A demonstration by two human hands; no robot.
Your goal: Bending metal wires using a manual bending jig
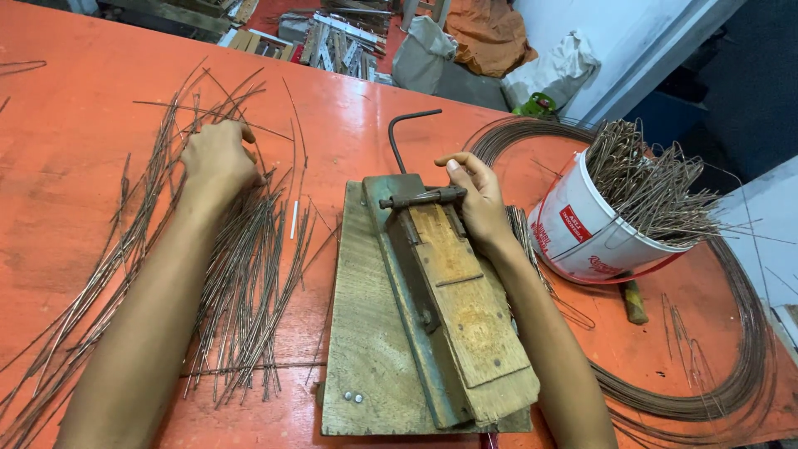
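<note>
- Wooden bending jig (432, 333) sits nearest you, on the orange table (75, 166).
- Cut wire pile (241, 274): your left hand (218, 158) closes on strands, picking one to feed.
- Right hand (478, 195) rests loosely open on the jig's iron bar (420, 199); next probably needs one wire slid under it.

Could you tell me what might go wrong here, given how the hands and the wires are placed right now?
The right hand rests against the hinged bar of the wooden bending jig, so fingers could get pinched if it swings. The left hand presses into loose cut wires, whose sharp ends may prick. The tilted white bucket of bent wires looks liable to spill.
</note>
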